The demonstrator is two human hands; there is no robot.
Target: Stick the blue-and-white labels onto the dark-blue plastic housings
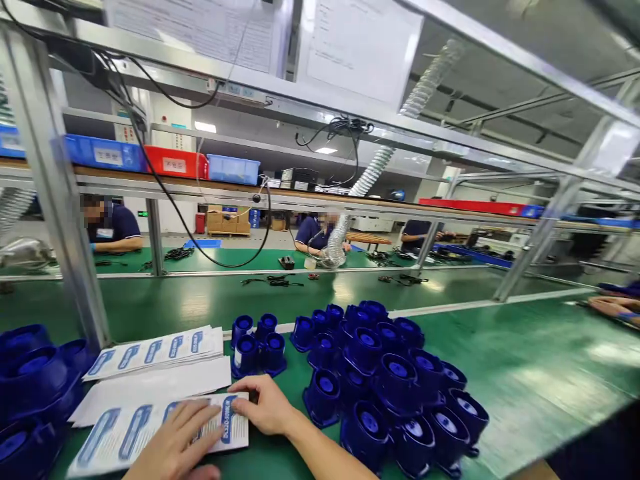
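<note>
A white label sheet [117,427] printed with a row of blue labels lies on the green bench. My left hand [183,437] rests over its middle, fingers stretched out and lying flat on the paper. At the sheet's right end, my right hand [267,403] has its fingers bent, thumb on the last label and index finger by the upper edge. Behind lie a blank white sheet [160,383] and a stack of similar label sheets [150,350]. Several dark blue round plastic housings [397,380] crowd the bench right of my right forearm.
More blue housings [30,380] stand at the left, and a small group [257,343] sits behind the sheets. A metal post [63,180] rises at left. Bins [177,162] line the shelf above; a black cable [200,250] hangs down. Co-workers sit across the bench.
</note>
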